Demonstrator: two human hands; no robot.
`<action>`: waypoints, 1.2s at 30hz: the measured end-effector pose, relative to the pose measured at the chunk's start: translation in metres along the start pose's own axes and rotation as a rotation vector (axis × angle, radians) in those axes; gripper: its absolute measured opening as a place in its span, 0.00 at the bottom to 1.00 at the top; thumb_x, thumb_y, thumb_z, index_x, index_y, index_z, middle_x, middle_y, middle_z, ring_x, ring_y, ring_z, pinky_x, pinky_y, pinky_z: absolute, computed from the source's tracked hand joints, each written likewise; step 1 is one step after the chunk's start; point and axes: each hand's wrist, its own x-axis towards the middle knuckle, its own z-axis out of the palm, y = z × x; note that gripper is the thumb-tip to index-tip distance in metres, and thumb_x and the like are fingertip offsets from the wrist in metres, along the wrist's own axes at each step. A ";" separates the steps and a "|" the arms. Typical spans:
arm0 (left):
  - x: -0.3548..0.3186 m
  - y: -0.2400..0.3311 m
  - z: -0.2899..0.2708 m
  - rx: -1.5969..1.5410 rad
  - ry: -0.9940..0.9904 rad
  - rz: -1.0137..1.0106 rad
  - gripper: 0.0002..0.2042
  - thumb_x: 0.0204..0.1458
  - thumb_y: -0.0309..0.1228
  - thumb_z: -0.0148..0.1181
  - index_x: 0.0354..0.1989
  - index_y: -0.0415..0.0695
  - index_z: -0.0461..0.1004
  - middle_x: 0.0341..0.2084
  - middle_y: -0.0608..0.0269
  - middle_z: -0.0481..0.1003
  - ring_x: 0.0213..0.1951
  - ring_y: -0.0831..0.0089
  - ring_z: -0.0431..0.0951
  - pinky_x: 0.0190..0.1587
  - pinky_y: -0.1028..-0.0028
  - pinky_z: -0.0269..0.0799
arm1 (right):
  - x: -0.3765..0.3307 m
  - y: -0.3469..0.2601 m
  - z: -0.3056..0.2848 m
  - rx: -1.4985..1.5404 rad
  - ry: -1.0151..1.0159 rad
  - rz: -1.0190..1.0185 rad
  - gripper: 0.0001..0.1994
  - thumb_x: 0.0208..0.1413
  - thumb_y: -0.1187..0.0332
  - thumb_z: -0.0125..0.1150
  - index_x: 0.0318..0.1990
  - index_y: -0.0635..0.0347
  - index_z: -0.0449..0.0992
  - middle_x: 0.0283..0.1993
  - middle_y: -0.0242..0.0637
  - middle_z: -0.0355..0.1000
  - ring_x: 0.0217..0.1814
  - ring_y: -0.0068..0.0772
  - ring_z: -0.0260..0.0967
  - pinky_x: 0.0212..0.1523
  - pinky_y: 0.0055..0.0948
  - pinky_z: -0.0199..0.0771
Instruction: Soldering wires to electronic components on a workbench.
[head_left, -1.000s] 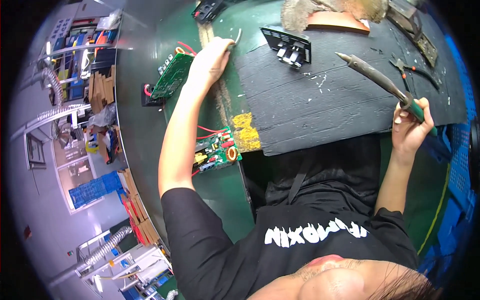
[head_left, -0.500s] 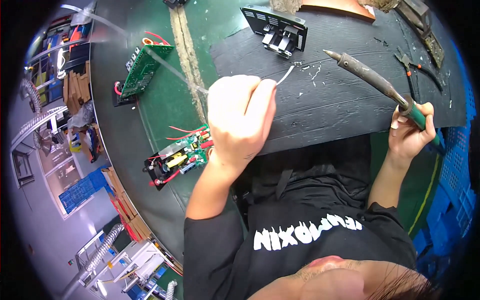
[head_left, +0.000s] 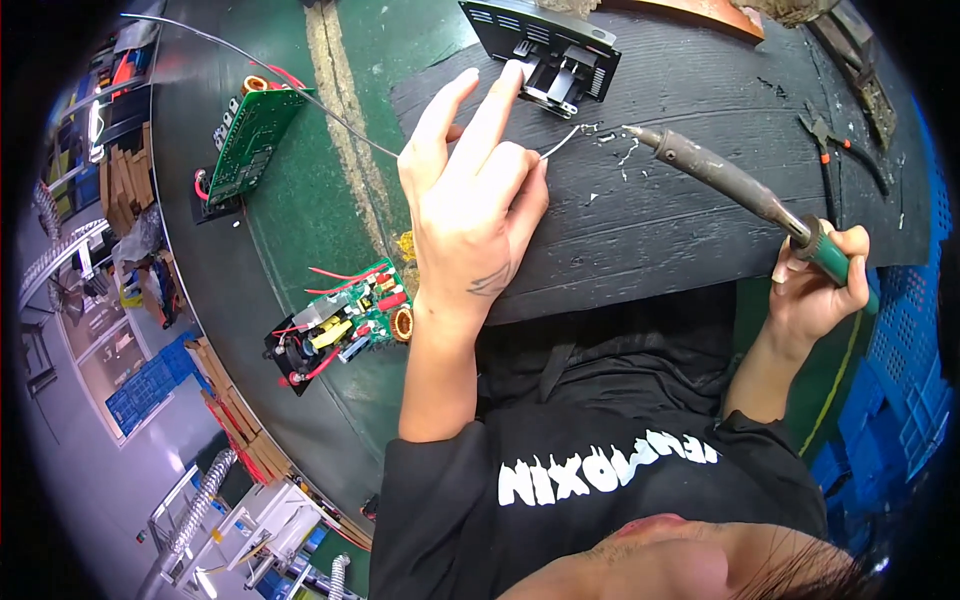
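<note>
Head view, looking down. Green surface (head_left: 300, 220) under a dark mat (head_left: 680, 220), probably there to shield it from heat. Black vented part (head_left: 545, 45) at the mat's far edge, near the fingertips. Two circuit boards off to the left: one far (head_left: 245, 140), one nearer with red wires (head_left: 345, 325), both apart from the hands. Left hand (head_left: 475, 200) pinching a thin solder wire (head_left: 300, 90), index and middle fingers raised, wire end poking out toward the iron tip. Right hand (head_left: 815, 290) closed around the green grip of a soldering iron (head_left: 720, 180), held far back, likely away from heat. Pliers (head_left: 835, 140) lying on the mat's right side. Solder bits (head_left: 625, 155) scattered on the mat just below the tip.
</note>
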 end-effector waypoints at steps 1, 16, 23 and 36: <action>-0.001 -0.002 0.001 -0.004 -0.010 -0.012 0.07 0.36 0.23 0.65 0.20 0.42 0.70 0.50 0.55 0.72 0.54 0.56 0.67 0.49 0.67 0.61 | -0.001 0.001 0.002 -0.038 0.005 -0.010 0.15 0.59 0.55 0.40 0.32 0.58 0.63 0.19 0.41 0.62 0.14 0.28 0.58 0.11 0.20 0.62; -0.005 -0.008 0.004 0.055 0.004 -0.032 0.08 0.37 0.26 0.63 0.19 0.44 0.67 0.50 0.62 0.73 0.52 0.64 0.69 0.51 0.70 0.54 | 0.002 0.012 0.017 -0.177 -0.125 0.013 0.15 0.58 0.55 0.44 0.35 0.58 0.65 0.25 0.47 0.68 0.15 0.30 0.63 0.10 0.21 0.64; -0.004 -0.004 0.005 0.072 -0.013 -0.053 0.09 0.38 0.26 0.63 0.18 0.44 0.66 0.51 0.63 0.73 0.52 0.64 0.69 0.51 0.70 0.53 | 0.003 0.014 0.018 -0.205 -0.073 0.015 0.15 0.58 0.54 0.44 0.35 0.58 0.64 0.26 0.48 0.68 0.15 0.31 0.64 0.10 0.21 0.63; -0.003 0.000 0.007 0.086 0.020 -0.067 0.08 0.36 0.25 0.62 0.18 0.44 0.67 0.50 0.63 0.74 0.51 0.66 0.69 0.51 0.71 0.53 | 0.004 0.016 0.022 -0.222 -0.090 0.015 0.15 0.58 0.55 0.43 0.35 0.59 0.64 0.23 0.47 0.66 0.14 0.31 0.62 0.11 0.21 0.63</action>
